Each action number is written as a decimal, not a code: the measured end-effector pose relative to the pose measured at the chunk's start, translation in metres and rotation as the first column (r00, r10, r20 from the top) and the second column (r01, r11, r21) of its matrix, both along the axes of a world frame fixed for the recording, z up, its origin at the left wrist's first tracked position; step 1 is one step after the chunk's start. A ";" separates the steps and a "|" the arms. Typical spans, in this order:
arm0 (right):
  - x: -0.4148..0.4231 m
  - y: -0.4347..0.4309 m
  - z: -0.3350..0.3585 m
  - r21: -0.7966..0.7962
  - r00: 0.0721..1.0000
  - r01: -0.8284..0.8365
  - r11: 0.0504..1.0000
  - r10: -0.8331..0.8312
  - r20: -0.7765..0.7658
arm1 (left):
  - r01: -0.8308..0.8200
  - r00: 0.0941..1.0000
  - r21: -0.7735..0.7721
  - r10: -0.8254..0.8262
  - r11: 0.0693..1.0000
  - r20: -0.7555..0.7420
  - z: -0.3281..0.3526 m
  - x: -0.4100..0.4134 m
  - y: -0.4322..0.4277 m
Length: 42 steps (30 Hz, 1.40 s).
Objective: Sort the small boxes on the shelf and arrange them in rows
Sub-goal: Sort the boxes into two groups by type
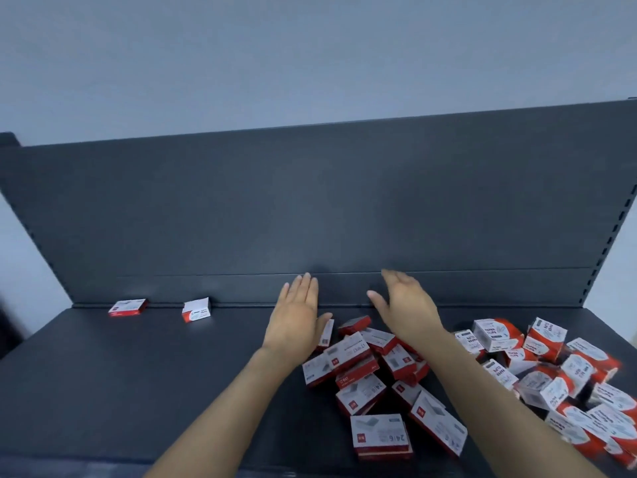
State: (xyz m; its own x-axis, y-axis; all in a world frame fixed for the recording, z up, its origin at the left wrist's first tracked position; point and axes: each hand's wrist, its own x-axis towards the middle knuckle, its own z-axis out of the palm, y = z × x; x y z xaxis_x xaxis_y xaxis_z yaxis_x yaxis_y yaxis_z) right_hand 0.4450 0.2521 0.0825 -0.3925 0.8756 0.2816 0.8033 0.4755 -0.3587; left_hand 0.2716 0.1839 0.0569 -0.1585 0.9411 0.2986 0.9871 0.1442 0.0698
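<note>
Several small red-and-white boxes lie jumbled on the dark shelf [138, 374]. One heap of staple boxes [375, 384] lies at the centre, and a heap of paper clip boxes [568, 367] spreads to the right. Two single boxes sit against the back panel on the left: a flat one [128, 307] and a taller one [196, 310]. My left hand [296, 313] hovers flat with straight fingers just left of the central heap. My right hand [403, 303] is raised above the heap's far side, fingers relaxed. Neither hand holds anything.
A dark upright back panel [310, 208] closes the shelf behind, with slotted uprights at its right edge [606, 243]. The shelf's front edge runs along the bottom of the view. A pale wall rises above the panel.
</note>
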 end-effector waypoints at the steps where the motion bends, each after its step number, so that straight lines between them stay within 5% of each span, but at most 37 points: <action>1: -0.009 -0.001 0.003 0.014 1.000 -0.023 1.000 0.023 -0.021 | -0.017 1.000 0.010 0.017 1.000 -0.010 0.002 -0.005 -0.004; 12: -0.145 -0.028 -0.007 -0.037 0.967 -0.248 0.968 0.249 0.047 | -0.106 0.994 -0.032 0.106 0.994 -0.013 -0.008 -0.123 -0.052; 25: -0.363 -0.040 -0.056 -0.219 0.921 -0.307 0.926 0.347 0.178 | -0.193 0.979 -0.256 0.203 0.947 0.011 -0.046 -0.372 -0.083; 42: -0.412 -0.025 -0.083 -0.174 0.887 -0.276 0.945 0.321 0.333 | -0.145 0.985 -0.274 0.163 0.951 0.046 -0.074 -0.452 -0.045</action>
State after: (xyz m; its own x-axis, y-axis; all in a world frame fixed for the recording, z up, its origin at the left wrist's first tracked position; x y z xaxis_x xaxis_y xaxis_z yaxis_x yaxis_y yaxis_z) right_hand 0.0326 0.2274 -0.0004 -0.6943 0.7193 -0.0223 0.7139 0.6844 -0.1484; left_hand -0.1799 0.1389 -0.0168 -0.3190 0.9475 0.0211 0.9457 0.3167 0.0730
